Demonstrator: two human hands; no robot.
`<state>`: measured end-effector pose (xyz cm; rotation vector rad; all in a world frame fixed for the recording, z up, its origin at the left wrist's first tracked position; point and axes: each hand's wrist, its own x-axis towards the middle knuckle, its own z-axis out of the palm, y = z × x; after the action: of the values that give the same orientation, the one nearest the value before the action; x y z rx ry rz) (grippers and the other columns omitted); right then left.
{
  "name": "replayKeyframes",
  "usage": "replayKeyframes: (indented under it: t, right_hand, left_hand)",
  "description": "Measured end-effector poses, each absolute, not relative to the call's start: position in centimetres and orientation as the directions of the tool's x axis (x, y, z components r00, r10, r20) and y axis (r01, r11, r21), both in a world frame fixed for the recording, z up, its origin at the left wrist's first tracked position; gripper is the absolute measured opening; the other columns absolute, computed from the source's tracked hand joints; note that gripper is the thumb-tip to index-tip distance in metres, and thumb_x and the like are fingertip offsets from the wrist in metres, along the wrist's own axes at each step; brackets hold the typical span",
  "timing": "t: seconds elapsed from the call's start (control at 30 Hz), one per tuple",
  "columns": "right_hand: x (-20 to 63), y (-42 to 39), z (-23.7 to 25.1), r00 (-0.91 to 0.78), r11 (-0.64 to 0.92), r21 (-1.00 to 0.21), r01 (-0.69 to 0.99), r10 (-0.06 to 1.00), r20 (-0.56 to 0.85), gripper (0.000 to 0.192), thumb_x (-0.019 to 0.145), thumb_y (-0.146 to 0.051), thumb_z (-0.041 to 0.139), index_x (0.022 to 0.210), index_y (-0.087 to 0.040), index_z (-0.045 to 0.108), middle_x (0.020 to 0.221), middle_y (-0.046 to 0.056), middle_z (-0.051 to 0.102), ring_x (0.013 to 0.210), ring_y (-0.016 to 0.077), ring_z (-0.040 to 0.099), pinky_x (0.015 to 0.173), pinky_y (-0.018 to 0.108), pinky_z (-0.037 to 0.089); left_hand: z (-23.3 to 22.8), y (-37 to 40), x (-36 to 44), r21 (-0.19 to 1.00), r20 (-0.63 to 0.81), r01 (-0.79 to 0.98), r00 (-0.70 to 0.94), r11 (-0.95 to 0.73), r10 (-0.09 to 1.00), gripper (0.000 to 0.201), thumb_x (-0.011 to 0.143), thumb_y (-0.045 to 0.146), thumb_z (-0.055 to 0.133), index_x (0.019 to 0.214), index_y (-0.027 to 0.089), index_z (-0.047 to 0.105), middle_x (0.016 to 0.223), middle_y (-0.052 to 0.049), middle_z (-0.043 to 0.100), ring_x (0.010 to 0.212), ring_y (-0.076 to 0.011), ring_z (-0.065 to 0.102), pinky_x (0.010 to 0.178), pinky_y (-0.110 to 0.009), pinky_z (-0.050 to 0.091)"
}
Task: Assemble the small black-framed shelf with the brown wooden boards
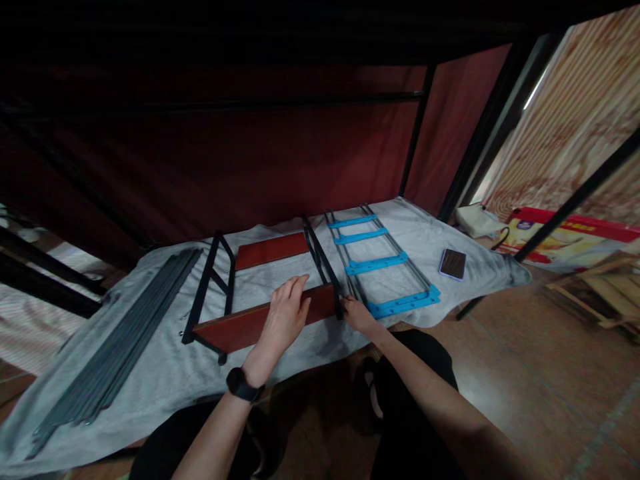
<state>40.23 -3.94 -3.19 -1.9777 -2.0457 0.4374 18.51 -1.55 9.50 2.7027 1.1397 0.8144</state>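
A small rack with black metal side frames (204,290) and red-brown boards lies on the cloth-covered surface. My left hand (289,308), a dark watch on its wrist, is over the near board (235,328). Its fingers are stretched out and the thumb stands apart. At the near corner of the right side frame (325,263), my right hand (356,312) has its fingers curled in against the metal. Whatever may be between those fingertips is too small to make out. The far board (273,250) spans the back of the rack.
Several grey metal tubes (125,333) lie side by side at the left. Right of the rack is a ladder-like frame with blue crosspieces (377,265), then a phone (453,264). Black posts (420,130) rise behind the white cloth (305,350). A colourful box (570,237) stands far right.
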Motion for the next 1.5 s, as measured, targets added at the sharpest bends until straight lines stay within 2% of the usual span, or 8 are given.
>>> replayKeyframes:
  t: [0.17, 0.33, 0.57, 0.87, 1.0, 1.1, 1.3, 1.5]
  right_hand:
    - [40.4, -3.9, -3.8, -0.056, 0.035, -0.392, 0.919, 0.998, -0.042, 0.034, 0.088, -0.003, 0.040, 0.115, -0.010, 0.060, 0.118, 0.016, 0.062, 0.107, 0.0188, 0.061, 0.094, 0.026, 0.044]
    - [40.6, -3.5, -3.3, -0.101, 0.063, -0.390, 0.919, 0.992, -0.077, 0.033, 0.089, -0.005, 0.039, 0.115, -0.009, 0.059, 0.118, 0.019, 0.061, 0.099, 0.0203, 0.064, 0.090, 0.030, 0.047]
    - [41.3, -2.2, -3.1, -0.101, 0.033, -0.475, 0.879, 0.988, -0.119, 0.029, 0.089, -0.009, 0.044, 0.111, -0.011, 0.062, 0.113, 0.017, 0.066, 0.102, 0.0206, 0.065, 0.089, 0.028, 0.046]
    - [42.0, -1.1, -3.4, -0.016, -0.132, -0.672, 0.728, 0.978, -0.210, 0.026, 0.082, -0.009, 0.053, 0.101, -0.013, 0.070, 0.104, 0.011, 0.073, 0.101, 0.0179, 0.066, 0.084, 0.021, 0.046]
    - [41.8, -0.4, -4.2, 0.014, -0.247, -0.750, 0.613, 0.953, -0.302, 0.018, 0.082, -0.012, 0.053, 0.088, -0.012, 0.071, 0.083, 0.009, 0.074, 0.081, 0.0163, 0.069, 0.071, 0.020, 0.049]
    - [41.3, -0.1, -4.6, 0.008, -0.315, -0.809, 0.497, 0.934, -0.358, 0.019, 0.081, -0.008, 0.051, 0.084, -0.013, 0.069, 0.071, 0.005, 0.072, 0.064, 0.0131, 0.067, 0.060, 0.018, 0.050]
    - [40.3, -0.1, -4.5, 0.011, -0.382, -0.857, 0.345, 0.915, -0.403, 0.015, 0.080, -0.008, 0.052, 0.080, -0.014, 0.066, 0.071, 0.003, 0.072, 0.059, 0.0108, 0.066, 0.056, 0.016, 0.052]
    - [40.0, -0.8, -4.1, 0.016, -0.363, -0.829, 0.426, 0.919, -0.395, 0.020, 0.093, -0.017, 0.043, 0.091, -0.012, 0.063, 0.080, 0.007, 0.074, 0.061, 0.0111, 0.067, 0.056, 0.017, 0.052]
  left_hand:
    - [9.5, 0.1, 22.0, 0.165, 0.159, 0.628, 0.744, -0.760, 0.649, 0.065, 0.092, 0.023, 0.050, 0.151, 0.028, 0.024, 0.129, -0.009, 0.057, 0.111, -0.0252, 0.059, 0.095, -0.039, 0.043]
    - [9.6, 1.3, 24.1, 0.144, 0.026, 0.629, 0.770, -0.764, 0.638, 0.065, 0.092, 0.023, 0.050, 0.151, 0.033, 0.025, 0.124, -0.007, 0.061, 0.104, -0.0244, 0.064, 0.086, -0.033, 0.046]
    - [9.9, 2.3, 24.9, 0.177, 0.021, 0.584, 0.803, -0.792, 0.596, 0.046, 0.091, 0.020, 0.050, 0.136, 0.029, 0.046, 0.117, -0.007, 0.062, 0.096, -0.0234, 0.065, 0.079, -0.031, 0.046]
    - [9.6, 3.3, 25.0, 0.305, 0.052, 0.528, 0.822, -0.793, 0.567, 0.039, 0.086, 0.011, 0.048, 0.122, 0.025, 0.054, 0.107, -0.006, 0.064, 0.093, -0.0204, 0.063, 0.082, -0.030, 0.047]
    - [9.8, 3.9, 24.8, 0.355, 0.058, 0.499, 0.833, -0.791, 0.551, 0.039, 0.084, 0.009, 0.048, 0.120, 0.023, 0.055, 0.106, -0.006, 0.065, 0.095, -0.0199, 0.063, 0.085, -0.029, 0.047]
    - [10.3, 4.2, 24.6, 0.371, 0.051, 0.501, 0.830, -0.782, 0.556, 0.039, 0.083, 0.008, 0.048, 0.119, 0.022, 0.056, 0.106, -0.006, 0.066, 0.095, -0.0199, 0.063, 0.085, -0.029, 0.046]
    - [11.5, 4.2, 24.1, 0.395, 0.014, 0.521, 0.820, -0.757, 0.572, 0.039, 0.081, 0.009, 0.049, 0.116, 0.023, 0.057, 0.103, -0.004, 0.067, 0.091, -0.0182, 0.063, 0.081, -0.027, 0.046]
    - [11.0, 4.5, 24.1, 0.417, 0.044, 0.503, 0.821, -0.757, 0.569, 0.039, 0.079, 0.009, 0.049, 0.115, 0.023, 0.058, 0.101, -0.003, 0.068, 0.088, -0.0173, 0.062, 0.079, -0.026, 0.046]
